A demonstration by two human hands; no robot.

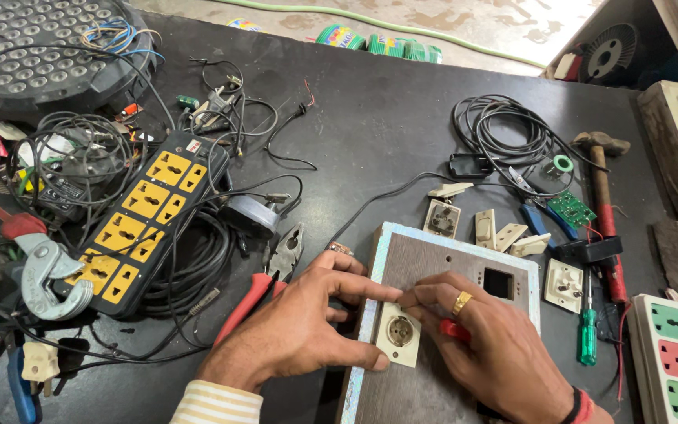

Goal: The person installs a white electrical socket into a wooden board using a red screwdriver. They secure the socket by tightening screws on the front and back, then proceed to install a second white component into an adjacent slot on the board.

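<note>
Tool-strewn dark table (386, 118)

Both grips are bare, with no gloves. The left grip (300, 330) ends at a cuff (215, 403) striped in cream and pale orange, the bands running across the wrist just behind the grip. The right grip (484, 345) wears a broad gold ring (461, 302) on one finger, its face flat and plain. Behind that grip, at the wrist, sits a band (581, 408) of red beside black, wound close. No sleeve shows past it.
</note>
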